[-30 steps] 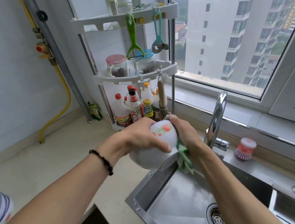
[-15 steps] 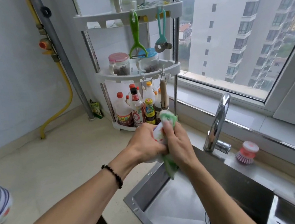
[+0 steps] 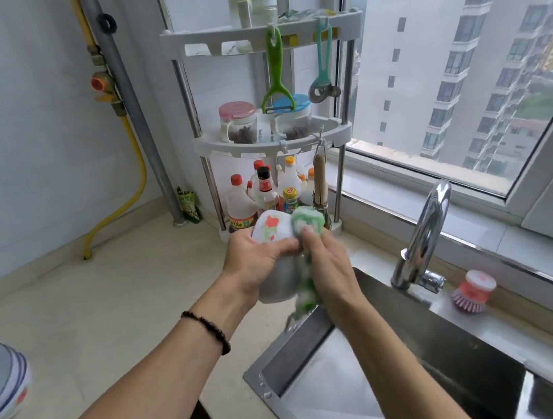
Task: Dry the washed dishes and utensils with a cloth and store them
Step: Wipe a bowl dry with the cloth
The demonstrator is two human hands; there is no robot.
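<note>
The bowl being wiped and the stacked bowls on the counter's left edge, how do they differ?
The held bowl is tilted over the sink corner, gripped by the left hand with the green cloth against it; the stacked bowls rest untouched, nested. The held bowl shows red-green print; the stack shows blue rim lines. Both are white.

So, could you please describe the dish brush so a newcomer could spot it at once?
Start at the steel sink and its chrome tap. Just right of the tap's base, on the ledge under the window, lies the dish brush: the only pink thing there, with pale bristles.
</note>
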